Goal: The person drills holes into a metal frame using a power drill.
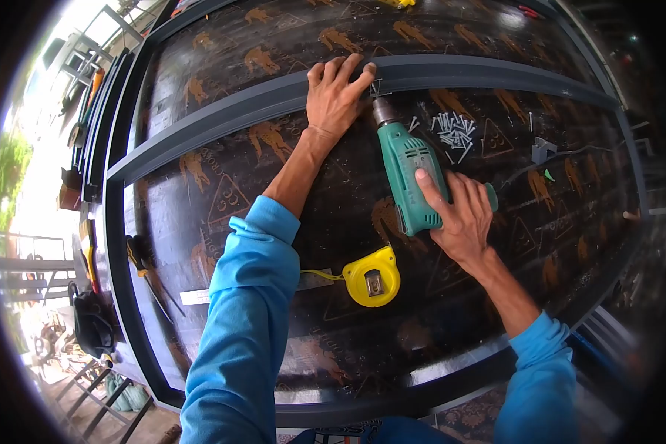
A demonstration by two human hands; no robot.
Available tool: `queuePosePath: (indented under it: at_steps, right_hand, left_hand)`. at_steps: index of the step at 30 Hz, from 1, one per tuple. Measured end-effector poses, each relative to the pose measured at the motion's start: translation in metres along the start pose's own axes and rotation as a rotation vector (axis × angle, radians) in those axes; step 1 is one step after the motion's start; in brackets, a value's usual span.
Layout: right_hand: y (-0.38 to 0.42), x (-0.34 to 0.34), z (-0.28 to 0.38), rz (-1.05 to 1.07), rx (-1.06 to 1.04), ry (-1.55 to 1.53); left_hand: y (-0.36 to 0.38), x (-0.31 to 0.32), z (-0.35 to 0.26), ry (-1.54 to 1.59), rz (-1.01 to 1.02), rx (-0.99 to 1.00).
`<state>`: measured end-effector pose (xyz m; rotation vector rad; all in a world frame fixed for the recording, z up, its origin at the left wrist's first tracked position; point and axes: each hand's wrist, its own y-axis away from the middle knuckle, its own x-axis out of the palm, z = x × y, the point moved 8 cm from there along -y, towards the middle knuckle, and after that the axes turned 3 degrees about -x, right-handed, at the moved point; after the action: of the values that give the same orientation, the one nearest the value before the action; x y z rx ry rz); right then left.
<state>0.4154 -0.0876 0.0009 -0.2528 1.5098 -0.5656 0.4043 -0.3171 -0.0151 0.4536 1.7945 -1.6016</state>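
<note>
- The desk is a dark, glossy board printed with brown animal figures and lettering; behind it on the left is a bright space with metal racks.
- A grey metal frame lies over it, and a grey bar crosses the frame toward the far side.
- The left hand is laid on the bar, fingers bent over it; whether it grips or only presses, I cannot tell.
- The right hand is wrapped around the green drill, thumb along its body.
- The drill is just right of the left hand, chuck aimed at the bar's near edge; contact there is too small to make out.
- Loose screws lie heaped right of the chuck, with a grey bracket beyond them.
- A yellow tape measure rests between the forearms.
- A screwdriver lies near the frame's left side.
</note>
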Motion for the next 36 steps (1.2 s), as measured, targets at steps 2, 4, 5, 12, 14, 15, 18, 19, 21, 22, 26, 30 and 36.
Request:
queuePosePath:
  at_steps: [2, 4, 5, 12, 14, 15, 18, 19, 21, 22, 26, 30, 36]
  right_hand:
    - [0.0, 0.0, 0.002, -0.005, -0.006, 0.012]
    - [-0.001, 0.001, 0.002, 0.016, 0.008, 0.01]
    - [0.0, 0.003, 0.002, 0.04, 0.017, 0.004]
    - [-0.001, 0.005, 0.004, 0.078, 0.052, -0.025]
    - [0.001, 0.007, 0.003, 0.082, 0.05, -0.016]
    - [0.001, 0.008, 0.002, 0.08, 0.052, -0.014]
    - [0.002, 0.008, 0.002, 0.083, 0.061, -0.014]
    - [0.002, 0.009, 0.002, 0.095, 0.061, -0.016]
    - [0.001, 0.008, 0.002, 0.107, 0.066, -0.019]
    - [-0.001, 0.006, 0.003, 0.095, 0.058, -0.019]
    - [0.003, 0.006, 0.004, 0.056, 0.034, -0.016]
    - [0.011, 0.003, -0.001, 0.048, 0.009, -0.002]
    - [0.038, -0.007, -0.007, 0.021, -0.095, 0.044]
  left_hand:
    - [0.002, 0.001, 0.0, 0.013, 0.003, 0.0]
    - [0.0, 0.0, 0.0, 0.046, -0.014, -0.013]
    - [0.0, 0.0, 0.001, 0.051, -0.012, -0.012]
    - [0.0, 0.002, 0.0, 0.016, -0.011, -0.003]
    - [0.001, 0.001, 0.001, 0.02, -0.02, 0.0]
    - [0.0, 0.0, 0.0, 0.023, -0.033, 0.005]
    - [0.0, 0.001, 0.001, 0.011, -0.018, 0.003]
    - [0.0, 0.002, 0.001, 0.014, -0.019, 0.005]
    - [-0.001, 0.001, 0.001, 0.021, -0.037, 0.004]
    - [-0.001, 0.001, 0.001, 0.022, -0.042, 0.006]
    - [-0.001, 0.001, 0.001, 0.006, -0.035, 0.007]
    - [-0.002, 0.002, 0.002, -0.003, -0.007, 0.001]
    - [0.001, 0.005, 0.003, -0.008, -0.024, 0.004]
